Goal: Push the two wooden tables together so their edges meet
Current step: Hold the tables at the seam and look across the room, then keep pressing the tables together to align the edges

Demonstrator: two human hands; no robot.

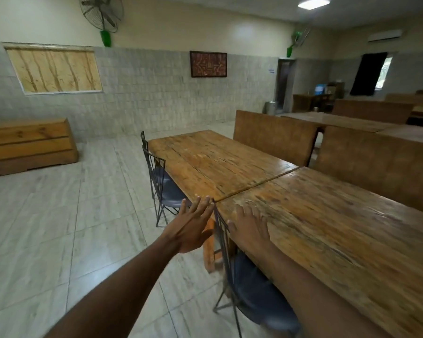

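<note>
Two long wooden tables stand end to end: the far table (213,159) and the near table (327,228). Their short edges touch along a thin dark seam (257,184) that runs from the near left corner up to the right. My right hand (248,226) lies flat, fingers spread, on the near table's top close to its left corner. My left hand (193,226) hovers open in the air just left of that corner, fingertips near the seam, holding nothing.
Metal-frame chairs with dark seats are tucked along the left side: one (161,184) at the far table, one (244,284) below my right arm. High-backed wooden benches (274,135) line the right side. A wooden bench (27,145) stands by the tiled wall. Tiled floor spreads left.
</note>
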